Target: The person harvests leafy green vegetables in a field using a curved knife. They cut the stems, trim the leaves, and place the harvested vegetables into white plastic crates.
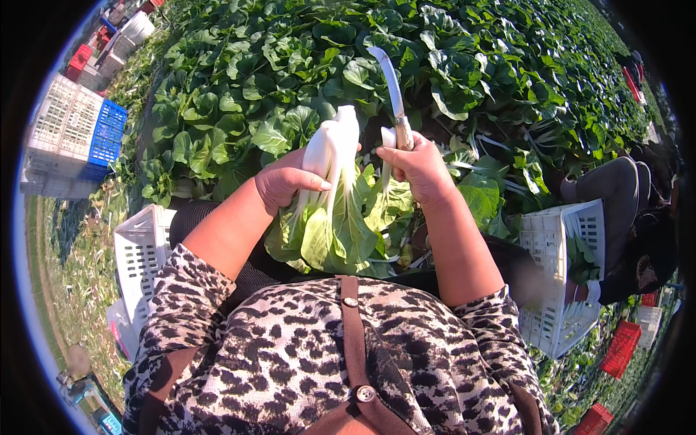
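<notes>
My left hand (pixel 293 182) grips heads of bok choy (pixel 331 147) by their thick white stems, the pale bases up and the green leaves hanging down. In my right hand (pixel 416 163) is a knife with a curved blade (pixel 392 81) and a light handle, its tip pointing up and away from me. A loose white leaf stalk (pixel 387 138) is pinched between that hand's thumb and the knife handle, its leaf hanging below. The blade is apart from the heads. Cut stalks and leaves lie on the ground beyond my right hand.
Growing bok choy (pixel 304 60) fills the ground ahead. A white crate (pixel 138 261) stands at my left, another (pixel 544 272) at my right, next to a co-worker (pixel 633 234). Stacked white and blue crates (pixel 70 130) are farther left. Red crates (pixel 621 348) stand at the lower right.
</notes>
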### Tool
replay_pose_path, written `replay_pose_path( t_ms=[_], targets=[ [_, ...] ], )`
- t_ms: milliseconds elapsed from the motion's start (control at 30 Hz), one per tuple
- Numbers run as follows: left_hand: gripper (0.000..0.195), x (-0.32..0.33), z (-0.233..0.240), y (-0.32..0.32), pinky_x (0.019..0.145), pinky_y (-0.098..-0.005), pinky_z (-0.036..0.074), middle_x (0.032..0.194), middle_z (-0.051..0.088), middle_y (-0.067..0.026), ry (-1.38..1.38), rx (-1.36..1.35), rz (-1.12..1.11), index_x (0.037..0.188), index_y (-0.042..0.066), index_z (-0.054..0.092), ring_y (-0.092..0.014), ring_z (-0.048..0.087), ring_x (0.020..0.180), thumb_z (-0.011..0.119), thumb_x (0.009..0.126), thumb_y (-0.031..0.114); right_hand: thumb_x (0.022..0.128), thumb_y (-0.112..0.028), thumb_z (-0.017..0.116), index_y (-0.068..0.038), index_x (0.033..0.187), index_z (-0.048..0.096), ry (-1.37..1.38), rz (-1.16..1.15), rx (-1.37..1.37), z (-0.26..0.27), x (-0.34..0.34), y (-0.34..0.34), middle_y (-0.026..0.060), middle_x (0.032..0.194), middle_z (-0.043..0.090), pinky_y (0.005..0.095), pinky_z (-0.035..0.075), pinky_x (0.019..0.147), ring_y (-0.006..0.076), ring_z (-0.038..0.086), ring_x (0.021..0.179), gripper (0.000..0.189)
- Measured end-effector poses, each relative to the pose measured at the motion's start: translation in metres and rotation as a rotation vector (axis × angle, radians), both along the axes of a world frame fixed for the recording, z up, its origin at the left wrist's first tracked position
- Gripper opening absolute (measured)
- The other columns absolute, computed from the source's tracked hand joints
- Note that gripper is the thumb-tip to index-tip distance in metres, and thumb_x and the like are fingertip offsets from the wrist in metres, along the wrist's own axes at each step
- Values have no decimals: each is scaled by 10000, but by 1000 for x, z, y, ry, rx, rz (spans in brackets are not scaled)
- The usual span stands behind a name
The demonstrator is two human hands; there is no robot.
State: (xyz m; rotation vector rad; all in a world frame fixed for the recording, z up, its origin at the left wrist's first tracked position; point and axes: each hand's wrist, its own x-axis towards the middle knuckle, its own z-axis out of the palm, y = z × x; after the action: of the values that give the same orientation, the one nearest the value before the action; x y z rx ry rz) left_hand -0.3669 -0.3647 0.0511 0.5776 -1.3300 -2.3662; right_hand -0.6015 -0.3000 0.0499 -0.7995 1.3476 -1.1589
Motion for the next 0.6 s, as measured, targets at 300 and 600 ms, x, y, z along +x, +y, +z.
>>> replay_pose_path(
  t_ms=[300, 600],
  targets=[
    [537, 41, 54, -132, 861, -324, 500, 1042, 641, -160, -828, -1143, 14, 1121, -14, 530, -274, 644, 944, 676, 604, 11, 839, -364, 675, -30, 981, 630, 1160, 9, 302, -69, -10, -19, 176, 928, 669, 449, 493, 773, 366, 636, 890, 365],
    [664, 6, -132, -120, 910, -376, 504, 1554, 179, -218, -1135, -1264, -1289, 1242, 82, 566, -311, 630, 1037, 787, 624, 186, 868, -394, 593, -16, 1004, 609, 1122, 481, 512, -126, 40, -40, 219, 973, 671, 462, 497, 827, 394, 636, 951, 402]
  ],
)
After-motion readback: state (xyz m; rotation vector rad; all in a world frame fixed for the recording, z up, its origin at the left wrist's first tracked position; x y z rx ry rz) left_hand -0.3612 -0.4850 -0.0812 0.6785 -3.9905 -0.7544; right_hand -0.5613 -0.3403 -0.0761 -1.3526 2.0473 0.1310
